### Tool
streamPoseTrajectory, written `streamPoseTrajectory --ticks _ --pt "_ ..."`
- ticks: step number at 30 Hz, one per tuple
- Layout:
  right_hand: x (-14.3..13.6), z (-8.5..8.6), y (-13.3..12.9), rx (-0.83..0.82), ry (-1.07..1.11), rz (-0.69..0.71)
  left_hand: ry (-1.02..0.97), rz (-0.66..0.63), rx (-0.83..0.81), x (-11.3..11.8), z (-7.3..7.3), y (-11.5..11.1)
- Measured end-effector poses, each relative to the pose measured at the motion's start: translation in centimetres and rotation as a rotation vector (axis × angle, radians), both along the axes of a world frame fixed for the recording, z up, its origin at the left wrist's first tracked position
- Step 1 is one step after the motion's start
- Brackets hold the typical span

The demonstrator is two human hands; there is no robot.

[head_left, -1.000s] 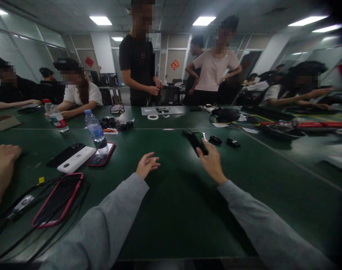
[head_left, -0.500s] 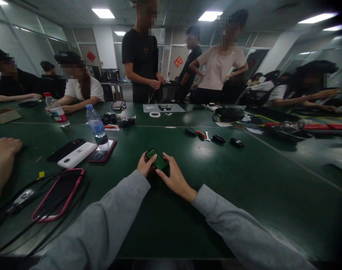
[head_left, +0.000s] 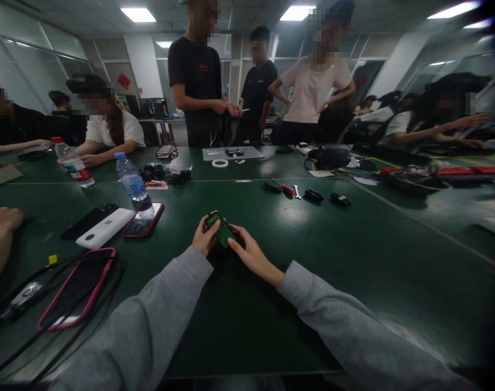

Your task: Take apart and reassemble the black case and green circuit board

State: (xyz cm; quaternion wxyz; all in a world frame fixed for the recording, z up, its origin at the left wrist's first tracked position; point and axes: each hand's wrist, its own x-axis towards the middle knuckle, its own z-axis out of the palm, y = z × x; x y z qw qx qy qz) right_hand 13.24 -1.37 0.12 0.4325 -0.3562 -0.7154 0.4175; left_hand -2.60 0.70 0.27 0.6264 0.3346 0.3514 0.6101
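Note:
Between my two hands is a small green circuit board (head_left: 223, 232) with a dark edge, tilted a little above the green table (head_left: 247, 320). My left hand (head_left: 205, 234) grips its left side, thumb lying across the face. On the right side, my right hand (head_left: 247, 247) holds the board's lower right edge, its thumb on the face near the corner. The fingers under the board are hidden. To the left of my hands lies a phone in a red case (head_left: 143, 220), and beside it a white power bank (head_left: 105, 228).
Beyond my hands lie a wrench (head_left: 296, 191), an orange-and-black tool (head_left: 287, 190) and black plastic pieces (head_left: 313, 195). Water bottles (head_left: 131, 178) stand at left, near a pink-cased phone (head_left: 78, 290) with cables. A tape roll (head_left: 220, 163) lies farther back. Another person's hand (head_left: 5, 222) rests at far left.
The board has turned slightly in my hands, and its face shows more clearly. The whole view has shifted a little. Across the table, a standing person in black now faces forward.

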Motion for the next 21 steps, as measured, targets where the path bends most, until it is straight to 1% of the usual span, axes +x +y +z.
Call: streamPoseTrajectory --ticks 3,5,9,13,17,21 --pt "-0.08 0.14 -0.2 0.02 0.018 -0.015 -0.011 -0.006 0.02 -0.05 0.03 0.02" --pt "-0.15 0.14 -0.26 0.02 0.031 -0.017 -0.021 -0.006 0.002 -0.04 0.13 -0.02" --pt "-0.27 0.14 -0.28 -0.033 0.051 -0.008 -0.027 -0.006 -0.045 0.1 0.48 -0.22" --pt "-0.19 0.08 -0.2 -0.073 0.085 0.044 -0.05 -0.017 -0.019 0.25 0.64 -0.39" --pt "0.08 -0.09 -0.01 -0.136 0.09 0.097 -0.083 -0.034 0.019 0.32 0.48 -0.39" --pt "0.19 -0.23 0.14 -0.207 0.133 0.189 -0.094 -0.069 0.05 0.3 0.41 -0.43"
